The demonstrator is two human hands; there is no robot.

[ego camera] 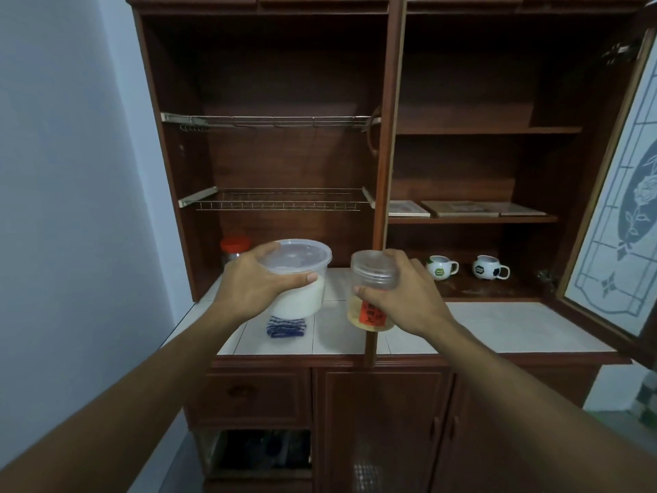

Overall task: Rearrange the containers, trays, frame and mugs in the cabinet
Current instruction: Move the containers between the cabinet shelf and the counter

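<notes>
Head view. The left hand (256, 279) is closing its grip on a round translucent tub (305, 293), with the thumb curling across the side below the rim and the fingers lying over the far edge of the clear lid. The tub is showing a white filling and is sitting left of the cabinet's centre post (387, 137); whether it is touching the tiled tabletop (515, 325) cannot be told. The right hand (401, 297) is wrapping its grip round a clear screw-top jar (369, 272), which is carrying an orange label and pale yellow contents, directly in front of the centre post. Left of the post, a red-lidded jar (234, 245) is standing behind the tub and a blue striped cloth (286, 327) is lying just below it. Right of the post, two white mugs (442, 267) (490, 267) are standing on the lowest shelf, and flat trays (462, 208) are lying on the shelf above them.
</notes>
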